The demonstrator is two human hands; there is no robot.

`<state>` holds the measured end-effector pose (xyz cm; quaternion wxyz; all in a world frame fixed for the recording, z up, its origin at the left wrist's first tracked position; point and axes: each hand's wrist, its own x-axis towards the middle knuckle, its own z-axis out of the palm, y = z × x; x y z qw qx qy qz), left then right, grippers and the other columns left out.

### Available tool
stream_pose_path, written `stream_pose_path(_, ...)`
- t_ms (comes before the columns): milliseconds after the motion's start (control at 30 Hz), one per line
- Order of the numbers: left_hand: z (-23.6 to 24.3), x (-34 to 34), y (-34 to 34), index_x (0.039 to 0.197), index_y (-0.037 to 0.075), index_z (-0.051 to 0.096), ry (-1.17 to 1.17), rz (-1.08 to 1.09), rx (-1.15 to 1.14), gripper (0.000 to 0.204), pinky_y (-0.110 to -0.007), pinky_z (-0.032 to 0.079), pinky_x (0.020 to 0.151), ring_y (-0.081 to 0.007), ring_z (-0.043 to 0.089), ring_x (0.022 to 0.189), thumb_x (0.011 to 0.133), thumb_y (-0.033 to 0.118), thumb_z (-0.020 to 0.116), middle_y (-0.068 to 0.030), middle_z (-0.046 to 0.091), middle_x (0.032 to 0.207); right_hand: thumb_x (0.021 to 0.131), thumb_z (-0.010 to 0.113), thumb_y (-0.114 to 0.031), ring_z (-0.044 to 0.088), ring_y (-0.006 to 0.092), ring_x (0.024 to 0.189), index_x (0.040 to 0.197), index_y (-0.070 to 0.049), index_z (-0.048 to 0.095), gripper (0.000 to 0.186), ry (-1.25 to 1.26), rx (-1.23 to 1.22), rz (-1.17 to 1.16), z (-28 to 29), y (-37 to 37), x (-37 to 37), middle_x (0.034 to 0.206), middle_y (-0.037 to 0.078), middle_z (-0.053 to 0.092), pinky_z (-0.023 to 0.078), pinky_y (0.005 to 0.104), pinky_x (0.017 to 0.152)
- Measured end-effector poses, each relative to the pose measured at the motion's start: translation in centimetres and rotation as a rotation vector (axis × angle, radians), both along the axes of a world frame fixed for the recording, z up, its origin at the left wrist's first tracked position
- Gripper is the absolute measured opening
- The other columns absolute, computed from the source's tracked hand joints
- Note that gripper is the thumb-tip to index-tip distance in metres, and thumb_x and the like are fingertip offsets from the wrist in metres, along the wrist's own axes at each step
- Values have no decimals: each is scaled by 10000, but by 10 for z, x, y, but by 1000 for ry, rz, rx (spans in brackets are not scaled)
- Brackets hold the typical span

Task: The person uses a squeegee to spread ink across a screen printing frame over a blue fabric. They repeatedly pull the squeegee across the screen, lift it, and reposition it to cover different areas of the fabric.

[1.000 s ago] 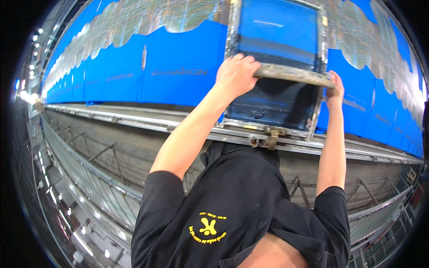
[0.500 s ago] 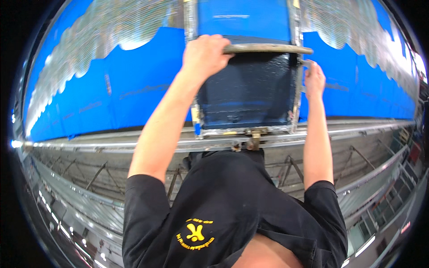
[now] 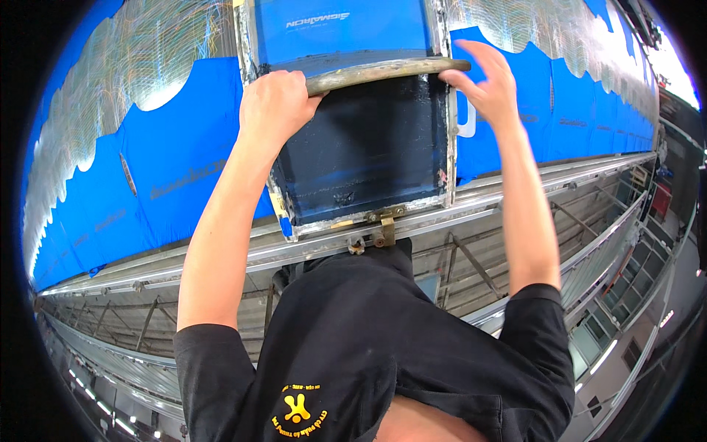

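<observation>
Hands of one person reach forward over a long blue fabric (image 3: 169,162) stretched along a tabletop. The person wears a black short-sleeved shirt (image 3: 383,346) with a small yellow emblem, and both bare forearms rise from the lower part of the picture.

The left hand (image 3: 274,109) is closed in a fist around the left end of a long, worn squeegee handle (image 3: 383,71), a pale, stained bar that runs crosswise from that fist toward the right. The right hand (image 3: 486,82) is spread wide with fingers apart; its palm sits just beside the right end of the bar, and whether it touches the bar cannot be told.

The bar lies across a metal-framed printing screen (image 3: 368,158), a rectangle with a dull silver rim and a dark, ink-wet mesh. The screen lies on the blue fabric, its near edge by a metal rail (image 3: 515,191) that runs along the tabletop's edge. A small metal bracket (image 3: 384,225) sits at that near edge, against the rail.

White shimmering patterned areas (image 3: 125,81) cover the far side of the fabric on both sides of the screen. Below the rail, metal struts (image 3: 471,269) of the tabletop's frame show, and bright windows (image 3: 596,346) curve along the lower right.
</observation>
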<state>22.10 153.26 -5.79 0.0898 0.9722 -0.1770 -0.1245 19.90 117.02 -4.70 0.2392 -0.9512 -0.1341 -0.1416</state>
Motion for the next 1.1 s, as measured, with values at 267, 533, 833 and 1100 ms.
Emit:
stream_pose_path(267, 15, 13, -15, 839, 73, 810, 35, 77, 114, 586, -487, 600, 748, -392, 747, 831, 832, 656, 758, -172, 766, 828, 776, 865, -539, 717, 349, 964, 944, -137, 790, 442, 388, -319, 16, -14, 26, 25, 933, 85, 753, 561, 487, 850)
stream_pose_path(533, -1, -105, -12, 1046, 117, 811, -4, 195, 64, 399, -443, 598, 883, -328, 750, 1001, 754, 385, 858, -90, 788, 1065, 674, 788, -79, 725, 296, 928, 917, -149, 792, 253, 135, -219, 42, -47, 24, -90, 913, 51, 751, 561, 429, 843)
stream_pose_path(833, 5, -227, -11, 1138, 111, 766, 22, 238, -5, 481, -465, 589, 909, -343, 731, 1072, 669, 171, 855, -111, 779, 1143, 676, 759, -33, 705, 256, 886, 906, -118, 756, 245, 108, -130, 54, -39, 25, -211, 863, 41, 707, 524, 405, 851)
stream_pose_path(1100, 52, -178, 3, 955, 86, 747, 124, -41, 38, 219, -505, 598, 791, -369, 735, 935, 760, 184, 766, -134, 754, 944, 672, 788, -105, 714, 269, 907, 843, -126, 726, 183, 180, -97, 135, -11, 15, -167, 868, 50, 716, 526, 427, 845)
